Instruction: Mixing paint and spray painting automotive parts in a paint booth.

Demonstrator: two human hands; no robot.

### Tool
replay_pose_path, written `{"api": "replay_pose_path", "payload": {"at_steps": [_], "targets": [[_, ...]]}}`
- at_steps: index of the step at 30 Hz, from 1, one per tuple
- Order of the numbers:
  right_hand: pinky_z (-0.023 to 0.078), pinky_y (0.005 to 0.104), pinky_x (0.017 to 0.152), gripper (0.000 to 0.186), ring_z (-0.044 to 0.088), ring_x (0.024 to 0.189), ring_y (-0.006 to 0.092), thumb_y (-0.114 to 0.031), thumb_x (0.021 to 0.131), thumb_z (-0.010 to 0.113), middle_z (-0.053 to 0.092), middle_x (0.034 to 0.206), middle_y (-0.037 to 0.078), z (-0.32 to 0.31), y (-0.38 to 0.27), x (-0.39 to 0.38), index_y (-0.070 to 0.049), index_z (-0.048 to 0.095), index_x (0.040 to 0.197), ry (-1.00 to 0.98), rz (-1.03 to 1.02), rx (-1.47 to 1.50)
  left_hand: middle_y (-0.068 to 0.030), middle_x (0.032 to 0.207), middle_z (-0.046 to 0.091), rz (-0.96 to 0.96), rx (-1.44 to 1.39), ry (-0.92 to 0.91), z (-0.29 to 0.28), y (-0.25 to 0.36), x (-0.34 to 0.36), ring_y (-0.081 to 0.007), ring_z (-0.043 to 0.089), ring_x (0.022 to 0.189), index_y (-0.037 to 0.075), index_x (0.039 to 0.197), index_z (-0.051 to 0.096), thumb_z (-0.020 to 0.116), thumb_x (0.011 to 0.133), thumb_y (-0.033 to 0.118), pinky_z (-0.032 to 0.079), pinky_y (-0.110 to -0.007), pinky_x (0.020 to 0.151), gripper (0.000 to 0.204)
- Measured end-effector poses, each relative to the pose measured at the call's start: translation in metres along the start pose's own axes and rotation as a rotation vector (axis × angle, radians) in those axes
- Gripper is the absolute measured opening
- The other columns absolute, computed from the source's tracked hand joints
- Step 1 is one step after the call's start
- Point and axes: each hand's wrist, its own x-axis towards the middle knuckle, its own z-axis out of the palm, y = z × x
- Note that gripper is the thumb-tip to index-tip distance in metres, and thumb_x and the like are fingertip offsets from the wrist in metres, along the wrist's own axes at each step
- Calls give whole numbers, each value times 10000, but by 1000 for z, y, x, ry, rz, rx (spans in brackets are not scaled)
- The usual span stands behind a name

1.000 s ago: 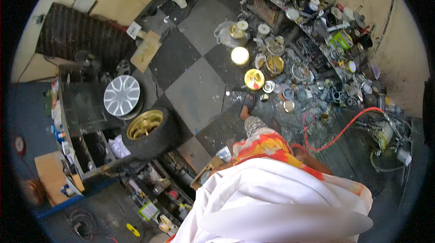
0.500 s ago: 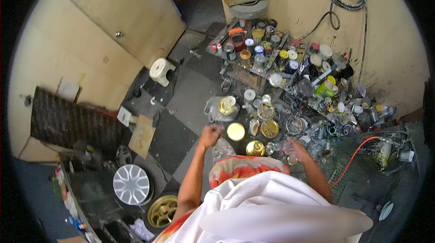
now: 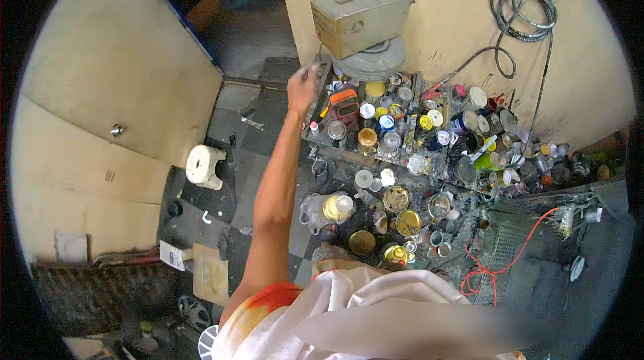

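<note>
My left arm stretches far forward, and my left hand (image 3: 304, 88) is at the far left end of the cluttered paint cans. Its fingers look bent, but blur hides whether they hold anything. Just right of it are a yellow-handled tool (image 3: 325, 110) and a dark red container with an orange handle (image 3: 343, 101). Beyond the hand, a beige box-shaped device (image 3: 362, 16) rests on a round grey drum (image 3: 371, 59). Nearer me are a gold tin in a clear plastic bag (image 3: 333, 208), a round gold-brown lid or tin (image 3: 362, 242) and another gold tin (image 3: 394, 253). My right hand is out of view.
Jars and tins crowd the floor and low boards along the far wall, with a spattered white lid (image 3: 416, 164) among them. A white stool (image 3: 204, 167) stands left by the door (image 3: 100, 58). A red hose (image 3: 516, 250) lies right; a black hose (image 3: 523, 11) hangs coiled on the wall.
My left hand has moved from beside the gold tins far forward to the drum end of the clutter. My right hand has left the view. The view has tilted further ahead.
</note>
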Motion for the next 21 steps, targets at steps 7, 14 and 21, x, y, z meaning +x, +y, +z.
{"api": "replay_pose_path", "payload": {"at_steps": [7,14,21], "targets": [[511,425,748,322,641,841,284,-308,925,578,691,890,125,34,-81,-8,-20,683,1024,86,168,302,-315,1069,607,327,288,44,49,-40,109,-483,558,1029,-65,1114,605,479,918,228,409,-515,959,374],[487,435,684,465,593,699,244,-430,906,579,665,759,151,89,-198,-62,21,683,859,-110,786,356,-231,823,677,676,646,-95,27,-64,164,-404,637,811,-50,831,668,597,742,104,484,-487,777,192],[491,410,848,300,647,873,317,-341,856,621,689,1017,167,87,-199,-130,-138,718,1055,84,775,649,-375,1256,510,434,1015,-148,1,-150,127,-511,487,1165,-152,1343,385,560,904,387,388,-513,1024,717]]}}
